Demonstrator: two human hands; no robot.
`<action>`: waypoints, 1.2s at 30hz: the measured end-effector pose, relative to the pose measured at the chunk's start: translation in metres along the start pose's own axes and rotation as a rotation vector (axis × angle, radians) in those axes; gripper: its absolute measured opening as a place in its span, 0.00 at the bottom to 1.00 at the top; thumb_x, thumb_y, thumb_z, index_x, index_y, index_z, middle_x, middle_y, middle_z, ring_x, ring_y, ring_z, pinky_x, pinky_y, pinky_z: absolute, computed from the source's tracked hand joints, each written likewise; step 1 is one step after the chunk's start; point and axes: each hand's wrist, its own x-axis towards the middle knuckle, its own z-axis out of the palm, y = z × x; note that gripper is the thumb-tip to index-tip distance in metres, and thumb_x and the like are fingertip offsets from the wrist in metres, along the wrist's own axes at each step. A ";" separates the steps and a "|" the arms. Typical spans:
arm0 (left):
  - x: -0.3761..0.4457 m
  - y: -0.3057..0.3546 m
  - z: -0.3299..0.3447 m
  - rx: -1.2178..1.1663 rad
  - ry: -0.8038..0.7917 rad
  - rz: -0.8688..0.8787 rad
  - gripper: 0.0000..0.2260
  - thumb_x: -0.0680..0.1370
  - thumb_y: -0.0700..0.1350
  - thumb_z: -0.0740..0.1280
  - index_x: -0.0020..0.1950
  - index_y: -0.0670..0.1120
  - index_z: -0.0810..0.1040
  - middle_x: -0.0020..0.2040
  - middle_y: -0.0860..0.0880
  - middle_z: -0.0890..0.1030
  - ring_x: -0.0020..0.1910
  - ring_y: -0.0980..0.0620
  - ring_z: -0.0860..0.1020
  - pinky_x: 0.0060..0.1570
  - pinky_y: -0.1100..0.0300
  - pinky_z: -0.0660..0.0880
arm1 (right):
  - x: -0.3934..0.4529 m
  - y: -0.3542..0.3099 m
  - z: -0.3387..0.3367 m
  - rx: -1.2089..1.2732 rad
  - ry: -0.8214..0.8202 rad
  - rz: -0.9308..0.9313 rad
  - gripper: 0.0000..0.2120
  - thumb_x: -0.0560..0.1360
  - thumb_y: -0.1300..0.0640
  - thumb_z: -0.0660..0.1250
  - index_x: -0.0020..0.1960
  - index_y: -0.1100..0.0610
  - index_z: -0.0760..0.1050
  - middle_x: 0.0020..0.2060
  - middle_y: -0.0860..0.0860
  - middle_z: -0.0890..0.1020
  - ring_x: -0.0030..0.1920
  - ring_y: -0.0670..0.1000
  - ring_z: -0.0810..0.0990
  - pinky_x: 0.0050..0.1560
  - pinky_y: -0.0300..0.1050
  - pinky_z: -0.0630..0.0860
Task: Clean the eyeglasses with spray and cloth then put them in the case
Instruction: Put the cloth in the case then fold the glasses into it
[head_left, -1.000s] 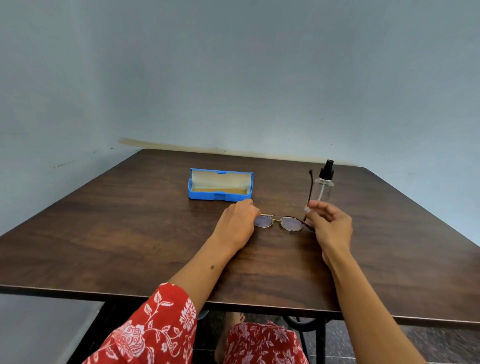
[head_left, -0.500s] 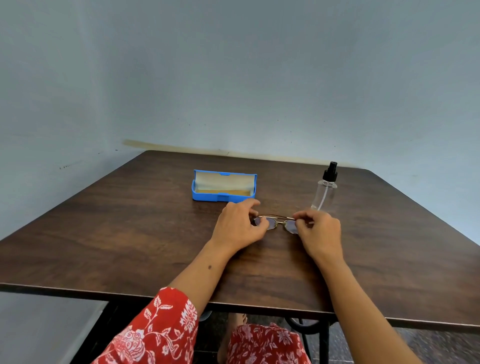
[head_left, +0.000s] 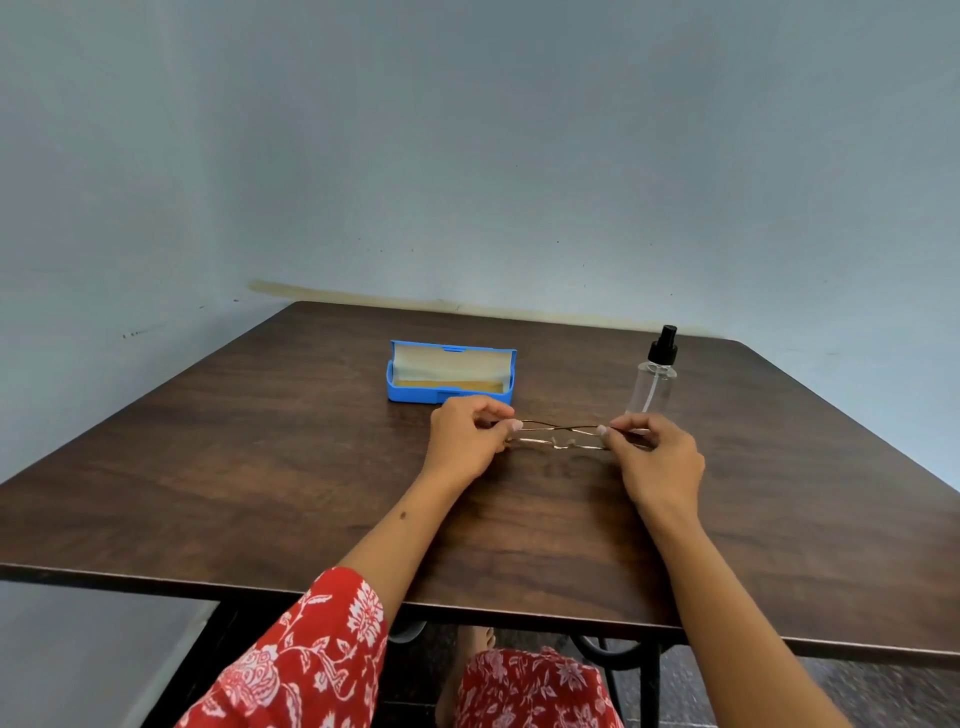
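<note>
A: status on the eyeglasses (head_left: 558, 435)?
B: folded, temples crossed over the frame. Held low over the bench (head_left: 260, 467), mid-front; contact with the wood unclear.
A: hands?
B: left hand (head_left: 465, 439) has fingers (head_left: 511, 426) curled, pinching the left end. Right hand (head_left: 657, 460) does the same on the right end, fingers (head_left: 605, 430) closed on the frame.
A: case?
B: blue case (head_left: 451, 378) is open, lid up, yellowish lining showing. Sits just behind the left hand, apart from the glasses.
A: spray?
B: clear spray bottle (head_left: 653, 379) with black pump top stands upright, behind the right hand, well right of the case.
A: cloth?
B: can't tell it apart from the lining.
</note>
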 end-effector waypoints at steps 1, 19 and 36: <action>0.000 0.001 0.000 -0.057 0.014 -0.050 0.06 0.71 0.41 0.74 0.46 0.45 0.81 0.43 0.45 0.83 0.40 0.53 0.83 0.41 0.61 0.81 | 0.000 0.000 0.000 0.039 -0.014 0.018 0.05 0.69 0.54 0.73 0.35 0.51 0.79 0.32 0.42 0.81 0.43 0.47 0.82 0.49 0.41 0.71; 0.006 0.005 -0.004 -0.527 0.216 -0.346 0.08 0.73 0.41 0.72 0.43 0.37 0.78 0.40 0.39 0.83 0.37 0.47 0.83 0.37 0.59 0.82 | 0.006 0.007 0.009 0.450 -0.151 0.172 0.09 0.70 0.72 0.70 0.39 0.60 0.76 0.36 0.59 0.81 0.36 0.53 0.81 0.40 0.39 0.81; 0.043 -0.019 -0.077 -0.023 0.396 -0.105 0.09 0.71 0.39 0.74 0.50 0.43 0.84 0.45 0.47 0.84 0.43 0.54 0.80 0.50 0.59 0.78 | 0.023 -0.041 0.089 0.292 -0.253 -0.029 0.09 0.68 0.68 0.73 0.45 0.57 0.83 0.37 0.48 0.84 0.39 0.41 0.82 0.48 0.33 0.78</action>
